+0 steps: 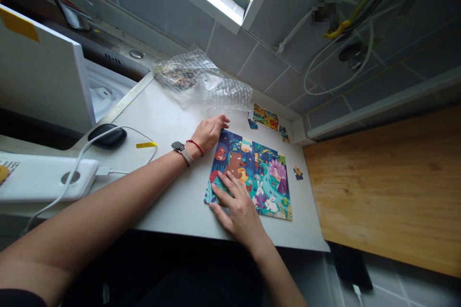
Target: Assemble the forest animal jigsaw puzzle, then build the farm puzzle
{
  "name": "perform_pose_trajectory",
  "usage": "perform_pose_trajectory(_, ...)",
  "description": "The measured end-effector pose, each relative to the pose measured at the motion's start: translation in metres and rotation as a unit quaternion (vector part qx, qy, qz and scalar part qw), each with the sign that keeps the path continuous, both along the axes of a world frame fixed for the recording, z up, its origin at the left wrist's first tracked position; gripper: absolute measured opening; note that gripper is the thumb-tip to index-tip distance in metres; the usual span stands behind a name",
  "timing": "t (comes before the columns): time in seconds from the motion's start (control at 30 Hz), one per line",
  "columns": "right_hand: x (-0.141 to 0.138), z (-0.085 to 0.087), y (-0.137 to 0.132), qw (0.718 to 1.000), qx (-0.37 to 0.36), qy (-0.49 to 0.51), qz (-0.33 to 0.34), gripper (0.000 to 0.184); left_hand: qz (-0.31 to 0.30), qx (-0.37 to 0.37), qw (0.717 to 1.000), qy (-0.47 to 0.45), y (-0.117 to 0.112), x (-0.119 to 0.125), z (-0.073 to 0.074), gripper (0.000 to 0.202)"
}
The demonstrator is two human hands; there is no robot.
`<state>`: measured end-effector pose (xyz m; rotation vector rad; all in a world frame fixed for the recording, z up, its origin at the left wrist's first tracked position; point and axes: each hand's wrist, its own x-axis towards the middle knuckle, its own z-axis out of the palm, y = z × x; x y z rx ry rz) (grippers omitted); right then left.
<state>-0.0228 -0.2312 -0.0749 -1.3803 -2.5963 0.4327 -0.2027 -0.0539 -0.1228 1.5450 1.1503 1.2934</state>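
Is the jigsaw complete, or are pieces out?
Incomplete: the puzzle is largely assembled on the counter, but a loose piece lies to its right and more pieces lie beyond it.

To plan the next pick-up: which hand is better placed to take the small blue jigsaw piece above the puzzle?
Left, probably. The left hand rests by the top edge of the jigsaw puzzle, nearer the blue piece. The right hand lies on the puzzle's lower corner, farther away.

Passing from six along the white countertop [176, 211] toward the jigsaw puzzle [248, 175], skirting bubble wrap [203, 79] at eleven, loose pieces [265, 117] at one, the power bank [46, 177] at nine.
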Motion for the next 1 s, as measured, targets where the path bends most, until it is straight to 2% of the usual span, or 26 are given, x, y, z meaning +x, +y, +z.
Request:
perform_pose_trajectory(0.27, 0.0054, -0.0017, 0.0028, 1.0, -0.002, 0.009, 0.008, 0.044, -0.033, 0.006, 0.998, 0.06, 0.0001, -0.0008, 0.0038, 0.076)
perform_pose_trajectory(0.77, 0.0086, -0.004, 0.0069, 0.999, -0.008, 0.008, 0.037, 0.044, 0.013, 0.035, 0.996, 0.077, 0.0006, 0.0001, 0.0024, 0.073)
perform_pose_trajectory(1.0, 0.0086, -0.0072, 0.0056, 0.999, -0.004, 0.004, 0.044, 0.047, 0.028, 0.009, 0.998, 0.062, 0.0014, 0.0, 0.004, 0.074)
